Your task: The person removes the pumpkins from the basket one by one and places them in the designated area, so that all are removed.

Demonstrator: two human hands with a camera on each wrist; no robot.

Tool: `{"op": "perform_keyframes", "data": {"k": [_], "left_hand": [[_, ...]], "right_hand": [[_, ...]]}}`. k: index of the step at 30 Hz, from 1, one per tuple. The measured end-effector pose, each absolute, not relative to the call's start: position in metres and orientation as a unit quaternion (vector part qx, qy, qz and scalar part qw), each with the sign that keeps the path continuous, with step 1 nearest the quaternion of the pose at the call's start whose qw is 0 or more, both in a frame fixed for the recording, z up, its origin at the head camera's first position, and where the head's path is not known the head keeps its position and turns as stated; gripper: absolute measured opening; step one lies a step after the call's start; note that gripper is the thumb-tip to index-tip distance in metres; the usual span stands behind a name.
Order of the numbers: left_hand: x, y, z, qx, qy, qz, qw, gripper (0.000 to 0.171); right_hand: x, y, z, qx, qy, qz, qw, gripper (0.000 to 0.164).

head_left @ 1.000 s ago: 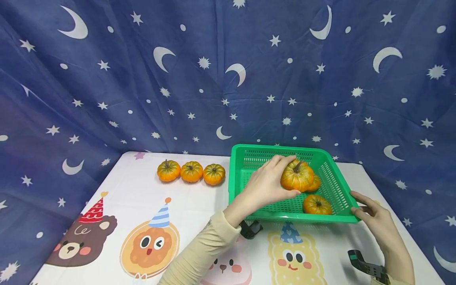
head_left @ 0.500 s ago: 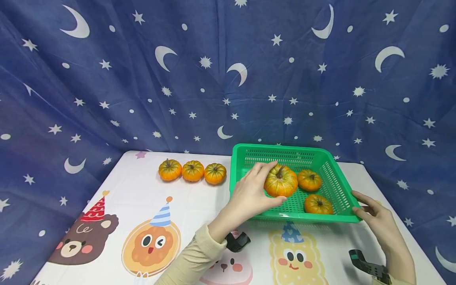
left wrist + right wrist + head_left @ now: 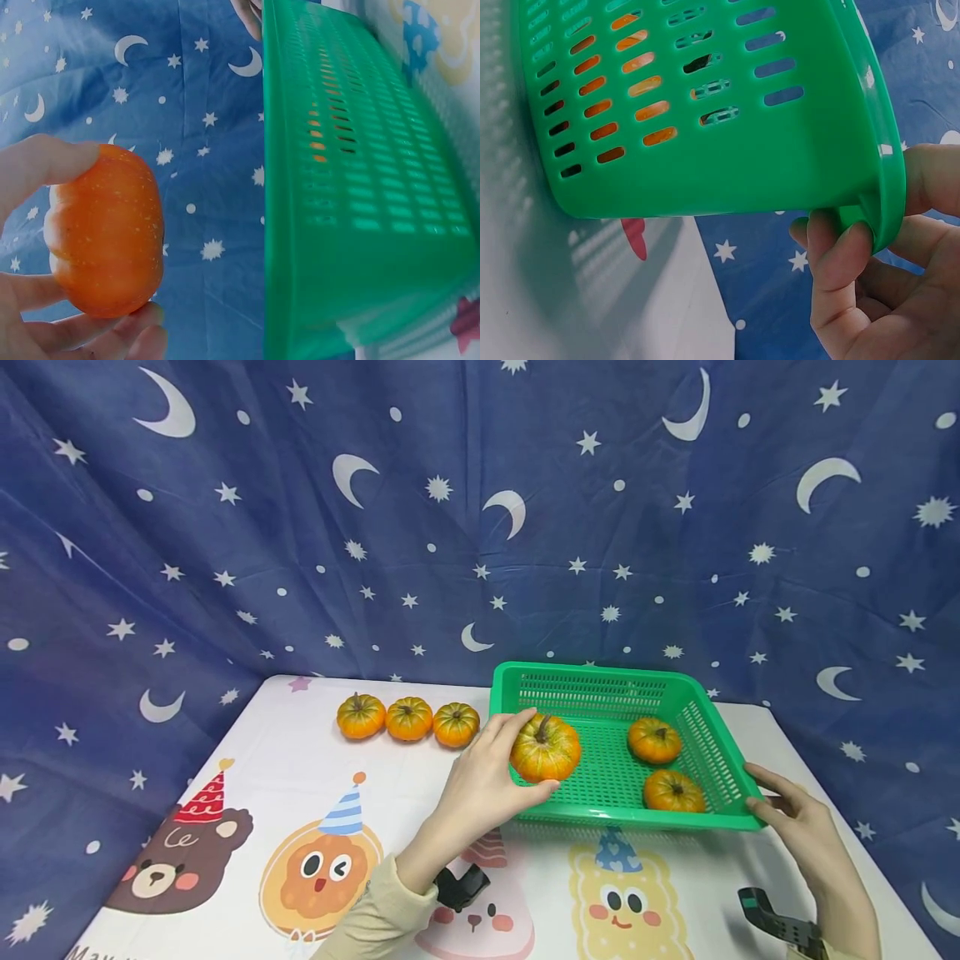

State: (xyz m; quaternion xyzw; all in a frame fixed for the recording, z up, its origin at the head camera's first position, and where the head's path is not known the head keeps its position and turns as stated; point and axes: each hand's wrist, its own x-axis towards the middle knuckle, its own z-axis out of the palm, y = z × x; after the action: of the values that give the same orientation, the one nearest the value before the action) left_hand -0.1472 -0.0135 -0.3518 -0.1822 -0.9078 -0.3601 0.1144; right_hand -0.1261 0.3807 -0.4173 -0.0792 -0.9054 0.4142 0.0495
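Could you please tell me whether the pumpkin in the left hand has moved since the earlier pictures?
Yes: in the head view, the pumpkin has moved leftward across the green basket.

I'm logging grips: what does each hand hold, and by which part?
Left hand: a pumpkin, by its sides. Right hand: the green basket, by its near right rim corner.

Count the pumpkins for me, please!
6: three pumpkins in a row on the table, two pumpkins in the basket, one pumpkin held in the left hand. That hand could hide another.
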Motion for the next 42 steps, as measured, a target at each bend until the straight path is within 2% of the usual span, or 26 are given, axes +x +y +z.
{"op": "perform_keyframes", "data": {"k": [15, 42], "left_hand": [[-0.140, -0.052, -0.362, -0.121, -0.915, -0.365, 0.124, 0.079], [-0.162, -0.083, -0.390, -0.041, -0.920, -0.369, 0.123, 0.082]], "right_hand": [[-0.127, 0.381, -0.418, -0.084, -0.907, 0.410, 0.054, 0.058], [-0.126, 0.381, -0.417, -0.086, -0.907, 0.410, 0.048, 0.058]]}}
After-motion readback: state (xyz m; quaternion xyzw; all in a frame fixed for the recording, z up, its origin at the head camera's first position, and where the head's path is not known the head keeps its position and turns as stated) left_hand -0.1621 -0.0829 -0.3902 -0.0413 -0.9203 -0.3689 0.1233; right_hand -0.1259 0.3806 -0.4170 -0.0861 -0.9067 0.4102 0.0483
